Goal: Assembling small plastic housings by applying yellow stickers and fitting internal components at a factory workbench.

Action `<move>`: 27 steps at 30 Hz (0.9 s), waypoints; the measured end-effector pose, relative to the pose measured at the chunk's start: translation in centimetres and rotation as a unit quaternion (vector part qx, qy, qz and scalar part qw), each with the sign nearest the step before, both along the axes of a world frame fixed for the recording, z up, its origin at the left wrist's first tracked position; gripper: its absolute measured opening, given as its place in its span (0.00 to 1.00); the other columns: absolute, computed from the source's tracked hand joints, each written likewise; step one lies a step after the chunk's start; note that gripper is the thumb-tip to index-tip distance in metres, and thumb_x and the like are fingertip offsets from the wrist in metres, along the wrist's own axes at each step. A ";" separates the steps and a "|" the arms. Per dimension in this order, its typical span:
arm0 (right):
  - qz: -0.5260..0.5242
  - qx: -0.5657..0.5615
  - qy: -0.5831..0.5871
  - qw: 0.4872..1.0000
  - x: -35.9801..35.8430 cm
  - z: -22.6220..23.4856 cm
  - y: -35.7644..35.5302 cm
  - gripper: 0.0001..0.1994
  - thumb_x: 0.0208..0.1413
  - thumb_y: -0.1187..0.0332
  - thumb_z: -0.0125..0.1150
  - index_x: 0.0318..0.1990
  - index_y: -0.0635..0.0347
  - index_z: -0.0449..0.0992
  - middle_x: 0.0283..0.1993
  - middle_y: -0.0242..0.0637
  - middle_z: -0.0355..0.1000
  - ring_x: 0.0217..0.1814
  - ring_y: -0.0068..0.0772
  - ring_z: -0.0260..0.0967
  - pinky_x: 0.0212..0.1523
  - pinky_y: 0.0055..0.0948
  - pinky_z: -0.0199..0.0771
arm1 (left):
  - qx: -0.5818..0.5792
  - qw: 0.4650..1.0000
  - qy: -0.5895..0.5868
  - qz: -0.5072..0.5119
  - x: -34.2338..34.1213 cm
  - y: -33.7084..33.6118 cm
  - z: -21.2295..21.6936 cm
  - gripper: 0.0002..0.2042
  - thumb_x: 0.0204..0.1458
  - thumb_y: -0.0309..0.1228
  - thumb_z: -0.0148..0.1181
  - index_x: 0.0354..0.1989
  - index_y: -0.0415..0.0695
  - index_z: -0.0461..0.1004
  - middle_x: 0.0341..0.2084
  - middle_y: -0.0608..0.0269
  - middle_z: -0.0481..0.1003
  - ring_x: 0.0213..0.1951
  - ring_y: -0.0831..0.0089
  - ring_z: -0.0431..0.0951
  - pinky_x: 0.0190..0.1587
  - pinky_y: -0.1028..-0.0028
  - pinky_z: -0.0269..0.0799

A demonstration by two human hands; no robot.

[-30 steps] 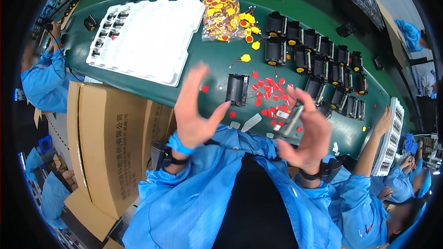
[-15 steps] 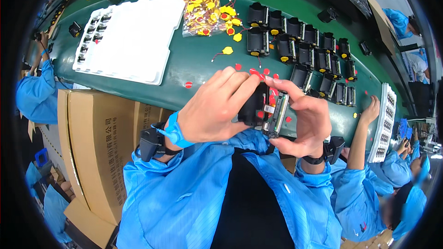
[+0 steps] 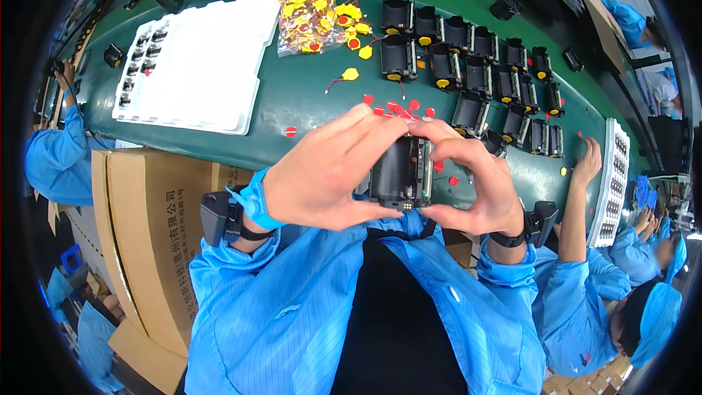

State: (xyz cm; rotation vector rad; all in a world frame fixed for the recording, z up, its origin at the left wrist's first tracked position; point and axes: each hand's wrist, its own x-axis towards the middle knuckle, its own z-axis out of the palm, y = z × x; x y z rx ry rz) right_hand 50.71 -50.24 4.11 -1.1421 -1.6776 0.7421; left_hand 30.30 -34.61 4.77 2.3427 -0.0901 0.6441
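A small black module (image 3: 398, 174) is held up in front of the chest, above the near edge of the green surface (image 3: 307, 102), clamped between both hands. The left hand (image 3: 322, 175) is wrapped on its left side, fingers across the top, thumb underneath. The right hand (image 3: 475, 190) is closed on its right side, index finger curled over the top edge, thumb at the lower right corner, where a row of small gold contacts is seen.

Key relation: the module sits directly between the two hands, touching both. Its long axis runs roughly upright in the view, tilted slightly. A silvery metal strip along its right edge faces the right hand, so that side is nearer the right fingertips; the black body is mostly covered by the left. Neither hand is clearly nearer overall.

Around it:
- rows of similar black modules (image 3: 468, 66) are laid out at the far right of the surface, well apart from the hands
- red round stickers (image 3: 398, 108) are scattered just beyond the fingertips
- a clear bag of yellow and red parts (image 3: 307, 14) is farther back
- a white moulded tray (image 3: 197, 58) is at far left, a few dark parts in its left columns
- cardboard boxes (image 3: 146, 234) are stacked below the surface edge at left
- a co-worker's hand (image 3: 589, 161) rests on the surface at right, beside another white tray (image 3: 610, 175).
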 end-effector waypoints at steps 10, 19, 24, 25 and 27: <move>-0.038 -0.051 -0.302 0.951 -2.4 1.2 -0.3 0.41 0.45 0.73 0.68 0.68 0.71 0.56 0.73 0.66 0.47 0.76 0.68 0.45 0.72 0.59 0.48 | -0.033 0.998 0.048 0.029 0.3 -0.7 -1.6 0.43 0.35 0.37 0.79 0.59 0.30 0.63 0.49 0.42 0.70 0.47 0.45 0.71 0.50 0.57 0.70; -0.292 0.006 -0.048 0.955 -1.9 -2.2 -2.1 0.10 0.56 0.76 0.59 0.45 0.71 0.74 0.34 0.49 0.75 0.33 0.44 0.76 0.35 0.36 0.73 | -0.044 0.986 0.044 0.153 0.9 -3.4 -1.7 0.36 0.34 0.29 0.78 0.57 0.37 0.70 0.44 0.47 0.73 0.44 0.49 0.76 0.45 0.61 0.73; -0.351 0.030 -0.100 0.930 -4.6 -3.2 -1.0 0.04 0.57 0.79 0.60 0.31 0.68 0.71 0.22 0.46 0.66 0.21 0.48 0.68 0.22 0.40 0.65 | -0.176 0.978 0.050 0.099 1.8 -4.9 -1.7 0.33 0.41 0.26 0.75 0.59 0.38 0.69 0.48 0.53 0.74 0.41 0.62 0.79 0.39 0.67 0.75; -0.354 0.032 -0.097 0.930 -4.4 -3.2 -1.3 0.04 0.57 0.79 0.60 0.31 0.68 0.71 0.22 0.46 0.66 0.21 0.48 0.68 0.22 0.40 0.65 | -0.230 0.969 0.038 0.078 2.0 -5.0 -0.9 0.30 0.46 0.24 0.71 0.60 0.38 0.68 0.47 0.56 0.75 0.40 0.71 0.78 0.37 0.73 0.74; -0.367 0.070 -0.162 0.913 -4.4 -3.2 -1.6 0.05 0.55 0.80 0.60 0.30 0.67 0.70 0.21 0.43 0.65 0.19 0.46 0.66 0.22 0.39 0.64 | -0.219 0.970 0.037 0.100 2.1 -5.3 -1.1 0.28 0.47 0.24 0.69 0.58 0.37 0.68 0.46 0.51 0.75 0.41 0.60 0.79 0.41 0.68 0.74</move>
